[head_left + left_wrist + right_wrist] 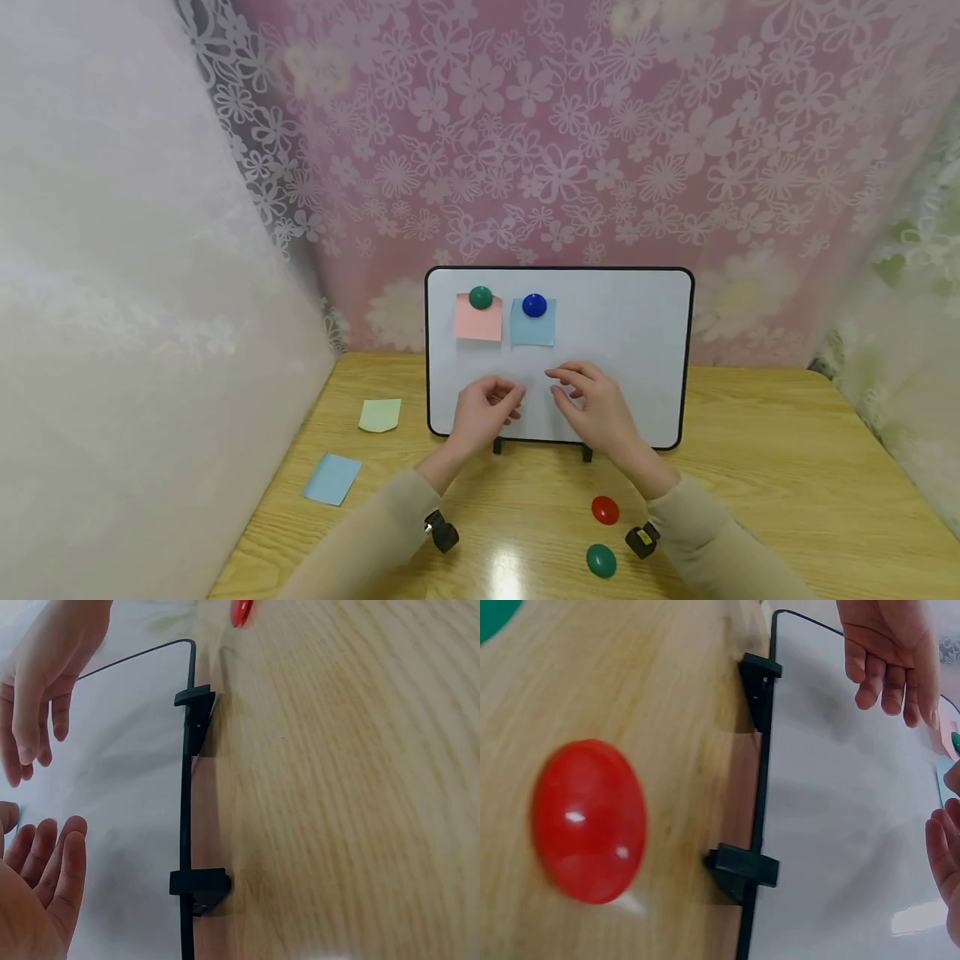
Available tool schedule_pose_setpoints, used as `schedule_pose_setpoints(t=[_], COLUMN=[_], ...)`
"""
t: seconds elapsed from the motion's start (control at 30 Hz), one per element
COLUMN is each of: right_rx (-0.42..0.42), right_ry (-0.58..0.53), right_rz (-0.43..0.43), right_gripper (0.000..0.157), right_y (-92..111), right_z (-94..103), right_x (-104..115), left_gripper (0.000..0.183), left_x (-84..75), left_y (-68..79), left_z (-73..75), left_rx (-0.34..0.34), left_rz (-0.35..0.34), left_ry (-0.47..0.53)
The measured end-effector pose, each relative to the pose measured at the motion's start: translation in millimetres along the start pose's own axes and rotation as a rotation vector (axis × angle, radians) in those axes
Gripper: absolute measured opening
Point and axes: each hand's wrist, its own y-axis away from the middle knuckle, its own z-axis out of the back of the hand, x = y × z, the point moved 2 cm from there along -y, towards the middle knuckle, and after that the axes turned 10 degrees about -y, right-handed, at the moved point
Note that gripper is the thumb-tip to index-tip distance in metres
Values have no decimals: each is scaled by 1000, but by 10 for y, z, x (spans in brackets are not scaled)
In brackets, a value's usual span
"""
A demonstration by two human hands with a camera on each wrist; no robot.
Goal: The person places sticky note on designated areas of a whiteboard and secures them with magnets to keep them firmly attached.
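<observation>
Both hands are in front of the lower half of a small whiteboard (622,350), apart from each other. My left hand (483,410) has relaxed, slightly bent fingers and nothing in them; the left wrist view shows the fingers spread apart. The right hand (600,410) faces it, thumb and fingers parted, also holding nothing. Above them on the board, a green round magnet (481,297) sits at the top of a pink sticky note (478,323). Beside it a blue magnet (534,305) lies over the top of a light blue note (533,330).
A pale green note (380,415) and another blue note (332,479) lie on the wooden table (787,500) to the left. Near the right wrist are a red magnet (590,821) and a green magnet (602,561). Black stand feet (201,881) support the board. Floral cloth (525,142) hangs behind.
</observation>
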Motion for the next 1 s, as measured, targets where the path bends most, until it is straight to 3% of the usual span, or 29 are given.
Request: schedule_pose_setpoints(t=[0.3,0.77,1.0], right_rx=[106,211,320], right_ry=[-15,38,52], right_rz=[-9,-7,-13], right_gripper=[22,23,22], right_y=[227,347,424], right_z=[-6,123,138], right_x=[-104,-83,-100], left_gripper=[22,18,17], left_x=[105,239,279], left_y=[170,310,399], left_z=[90,300,309], left_rx=[78,124,169], left_rz=[21,-5,19], left_ry=[-60,-201,-218])
